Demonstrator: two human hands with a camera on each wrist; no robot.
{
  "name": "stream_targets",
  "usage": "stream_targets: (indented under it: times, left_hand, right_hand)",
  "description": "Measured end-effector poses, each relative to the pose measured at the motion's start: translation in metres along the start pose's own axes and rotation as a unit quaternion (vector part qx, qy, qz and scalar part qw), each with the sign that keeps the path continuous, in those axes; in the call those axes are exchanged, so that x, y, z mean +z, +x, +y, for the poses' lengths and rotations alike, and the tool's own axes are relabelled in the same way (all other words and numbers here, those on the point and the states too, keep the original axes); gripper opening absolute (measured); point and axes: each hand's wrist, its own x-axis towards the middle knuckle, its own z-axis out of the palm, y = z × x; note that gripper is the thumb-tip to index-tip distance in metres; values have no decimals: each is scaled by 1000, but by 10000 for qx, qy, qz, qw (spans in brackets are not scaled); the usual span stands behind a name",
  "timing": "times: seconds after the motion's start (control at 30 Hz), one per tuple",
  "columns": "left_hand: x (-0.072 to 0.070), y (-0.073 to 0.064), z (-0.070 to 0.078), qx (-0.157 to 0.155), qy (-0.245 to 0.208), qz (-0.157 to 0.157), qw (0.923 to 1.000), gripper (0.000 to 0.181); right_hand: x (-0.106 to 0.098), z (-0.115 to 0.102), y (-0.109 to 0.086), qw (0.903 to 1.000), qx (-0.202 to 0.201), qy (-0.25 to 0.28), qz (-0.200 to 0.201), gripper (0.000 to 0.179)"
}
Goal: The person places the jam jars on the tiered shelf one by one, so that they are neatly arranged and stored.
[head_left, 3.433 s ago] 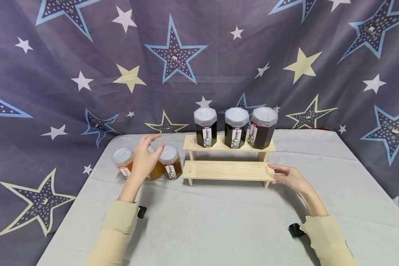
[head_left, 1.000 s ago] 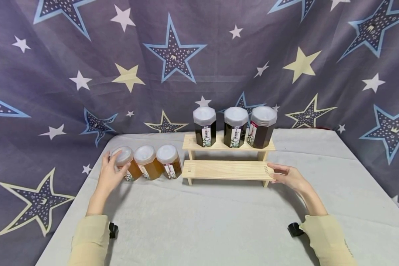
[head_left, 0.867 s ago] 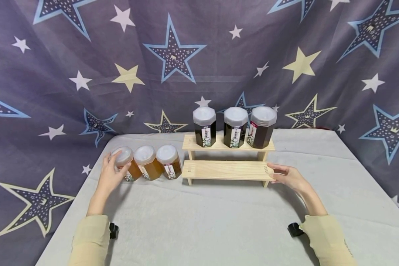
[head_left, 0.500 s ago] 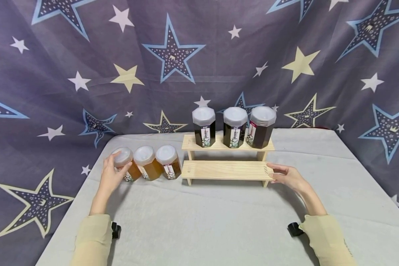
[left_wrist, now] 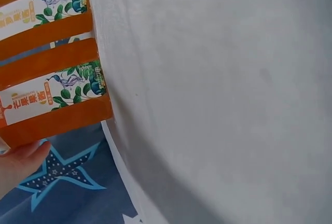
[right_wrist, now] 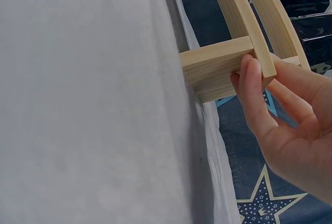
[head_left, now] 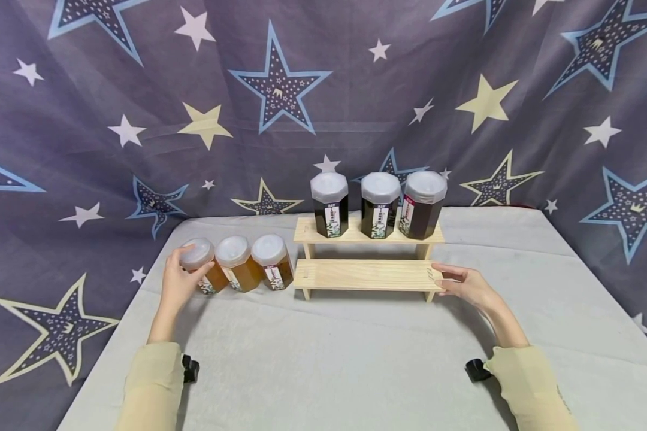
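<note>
My left hand [head_left: 179,281] holds the leftmost of three amber jars at its pale lid, thumb on the near right side and fingers on the left. That amber jar [left_wrist: 57,92] shows a white label with green leaves in the left wrist view. Beside it stand a middle amber jar [head_left: 239,272] and a darker amber jar [head_left: 275,269]. My right hand [head_left: 471,287] pinches the right end of the lower board of a two-step wooden rack [head_left: 366,275]. In the right wrist view, thumb and fingers close on the board's end [right_wrist: 262,53].
Three dark jars with pale lids, a left one [head_left: 331,212], a middle one [head_left: 380,212] and a right one [head_left: 422,212], stand on the rack's upper step. A grey cloth [head_left: 323,359] covers the table. A star-patterned curtain [head_left: 345,72] hangs behind.
My left hand has moved left from over the middle amber jar to the leftmost one and taken hold of its lid. My right hand stays on the rack.
</note>
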Motion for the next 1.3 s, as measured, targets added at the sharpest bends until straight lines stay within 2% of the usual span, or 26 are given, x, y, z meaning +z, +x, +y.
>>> stream_targets:
  times: [0.37, 0.63, 0.83, 1.07, 1.3]
  left_hand:
    - [0, 2, 2, -399, -406, 330, 9978, 51]
    - [2, 2, 4, -318, -166, 692, 9970, 50]
    - [3, -2, 5, -461, -63, 928, 9946, 49]
    - [-1, -8, 5, -229, -12, 1243, 9920, 50]
    - [-7, -17, 12, 16, 34, 1361, 9907, 51]
  right_hand:
    - [1, -1, -1, 9999, 95, -90, 67, 50]
    - [0, -2, -1, 9997, 116, -187, 93, 50]
    - [1, -2, -1, 9996, 142, -209, 132, 50]
    - [0, -1, 0, 9998, 108, -49, 133, 51]
    - [1, -1, 0, 9998, 155, 33, 123, 50]
